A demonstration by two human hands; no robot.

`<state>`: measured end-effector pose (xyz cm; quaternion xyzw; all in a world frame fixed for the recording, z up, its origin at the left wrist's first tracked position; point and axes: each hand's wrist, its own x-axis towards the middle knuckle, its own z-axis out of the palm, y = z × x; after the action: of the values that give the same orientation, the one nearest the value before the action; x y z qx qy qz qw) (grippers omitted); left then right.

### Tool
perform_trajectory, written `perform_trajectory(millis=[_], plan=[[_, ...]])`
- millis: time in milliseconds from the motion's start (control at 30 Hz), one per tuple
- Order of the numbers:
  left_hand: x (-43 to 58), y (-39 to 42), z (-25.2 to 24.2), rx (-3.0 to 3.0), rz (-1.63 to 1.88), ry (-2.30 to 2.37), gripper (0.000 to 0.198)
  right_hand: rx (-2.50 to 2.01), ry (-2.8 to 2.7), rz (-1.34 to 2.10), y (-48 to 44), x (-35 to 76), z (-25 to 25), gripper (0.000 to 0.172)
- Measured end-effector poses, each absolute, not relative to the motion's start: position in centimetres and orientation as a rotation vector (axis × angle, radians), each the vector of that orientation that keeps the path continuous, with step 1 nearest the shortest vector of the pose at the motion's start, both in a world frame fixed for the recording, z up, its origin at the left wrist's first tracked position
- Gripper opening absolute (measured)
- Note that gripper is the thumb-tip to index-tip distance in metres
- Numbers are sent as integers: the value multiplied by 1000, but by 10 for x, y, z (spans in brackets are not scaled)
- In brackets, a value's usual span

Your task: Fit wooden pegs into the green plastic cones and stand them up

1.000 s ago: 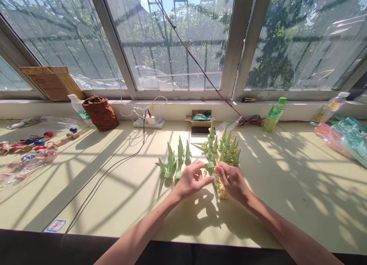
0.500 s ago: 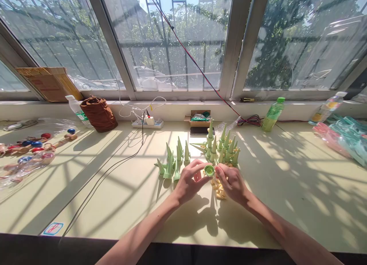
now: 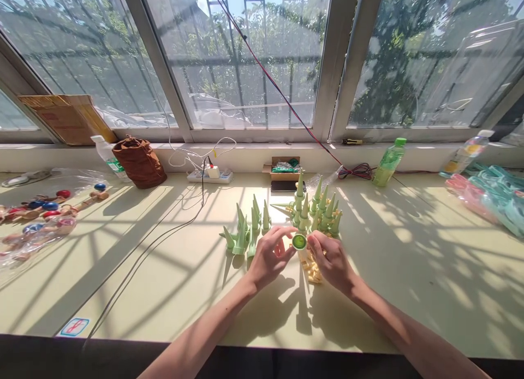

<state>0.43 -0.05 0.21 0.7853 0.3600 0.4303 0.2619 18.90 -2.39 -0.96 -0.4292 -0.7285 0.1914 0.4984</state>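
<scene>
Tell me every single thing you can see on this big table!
held cone: one, green, between both hands, open end toward the camera
standing cones: two bunches, green, just behind the hands
small pieces: a pile, yellow, by the right hand
bag: one, brown, back left
power strip: one, white, back middle
box: one, cardboard, behind the cones
bottle: one, green, back right
ball toys: several, red and blue, far left
table: one, pale yellow
left hand: pinches the held cone
right hand: pinches the held cone
</scene>
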Motion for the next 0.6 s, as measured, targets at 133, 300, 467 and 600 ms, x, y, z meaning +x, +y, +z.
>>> perform_trajectory(millis=[133, 300, 467, 600], plan=[[5, 0, 10, 1841, 1056, 1050, 39, -1045, -1770, 355, -24, 191, -8, 37], [3, 3, 7, 1645, 795, 945, 66, -1010, -1869, 319, -23, 190, -8, 38], [0, 5, 4, 1568, 744, 861, 54, -1018, -1907, 366, -21, 190, -13, 36], [-1, 3, 7, 1610, 718, 830, 49, -1003, -1901, 374, -20, 191, -16, 37]])
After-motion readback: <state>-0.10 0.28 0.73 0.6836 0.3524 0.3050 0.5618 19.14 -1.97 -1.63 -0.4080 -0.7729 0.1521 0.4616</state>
